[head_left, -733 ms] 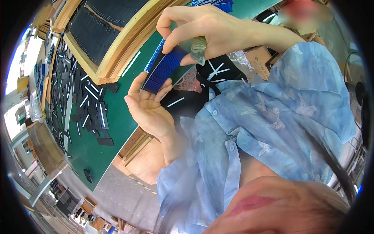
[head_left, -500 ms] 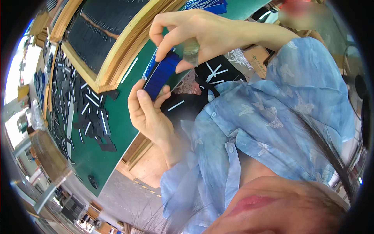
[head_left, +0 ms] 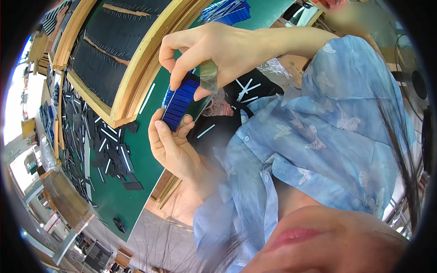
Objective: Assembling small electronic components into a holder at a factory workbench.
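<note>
My left hand pinches the lower end of a dark blue slab, marked with several parallel bands, between thumb and fingers. At the slab's upper end, my right hand has its thumb and fingertips closed around the edges. Whether the slab is one piece or a row of strips I cannot tell. Against the right hand's palm side lies a translucent greenish piece, partly hidden by fingers. Both hands hold the slab raised between the green table and my chest.
A wooden frame with black sheets stands on the green table. Dark pieces and white strips are scattered to its left. Blue pieces with thin white sticks lie at the far side. Black cloth with white strips covers my lap.
The slab and both hands sit slightly farther left and lower in view, and the bands across the slab show more plainly. The camera has shifted a little; both hands keep their hold.
</note>
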`<state>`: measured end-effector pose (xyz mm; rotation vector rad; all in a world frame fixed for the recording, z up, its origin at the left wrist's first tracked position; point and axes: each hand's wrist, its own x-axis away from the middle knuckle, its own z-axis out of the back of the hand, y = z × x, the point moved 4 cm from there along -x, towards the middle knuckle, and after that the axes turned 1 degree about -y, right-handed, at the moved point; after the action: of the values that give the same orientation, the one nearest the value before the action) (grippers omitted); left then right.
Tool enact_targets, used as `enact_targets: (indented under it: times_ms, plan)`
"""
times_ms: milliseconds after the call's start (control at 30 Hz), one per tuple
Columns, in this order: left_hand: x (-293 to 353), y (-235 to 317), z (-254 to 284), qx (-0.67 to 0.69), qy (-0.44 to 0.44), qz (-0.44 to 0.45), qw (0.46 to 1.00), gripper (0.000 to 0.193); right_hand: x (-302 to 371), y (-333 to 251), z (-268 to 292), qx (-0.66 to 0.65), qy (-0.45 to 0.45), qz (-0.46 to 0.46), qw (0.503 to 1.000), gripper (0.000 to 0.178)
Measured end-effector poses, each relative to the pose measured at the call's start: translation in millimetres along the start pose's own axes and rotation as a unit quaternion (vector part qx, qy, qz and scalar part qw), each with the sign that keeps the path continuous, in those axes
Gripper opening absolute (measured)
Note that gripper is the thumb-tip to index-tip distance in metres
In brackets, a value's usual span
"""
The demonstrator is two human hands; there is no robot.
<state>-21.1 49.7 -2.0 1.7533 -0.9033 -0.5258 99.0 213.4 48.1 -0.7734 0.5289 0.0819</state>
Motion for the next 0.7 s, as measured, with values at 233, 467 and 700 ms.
enact_targets:
  times_ms: [233, 467, 700]
  plan:
    - [1.5, 1.5, 2.0, 0.004, -0.001, 0.001, 1.0, 0.033, -2.5, -0.8, -1.6, -0.011, 0.005, 0.007, 1.0, 0.031]
    - [-2.0, 0.8, -0.5, 0.009, 0.002, -0.007, 1.0, 0.033, 1.0, 5.3, 2.5, -0.012, -0.007, -0.029, 0.999, 0.034]
    - [6.7, 5.1, -18.7, -0.121, 0.067, -0.063, 0.988, 0.028, -8.2, 27.1, -15.7, -0.104, 0.03, -0.128, 0.986, 0.046]
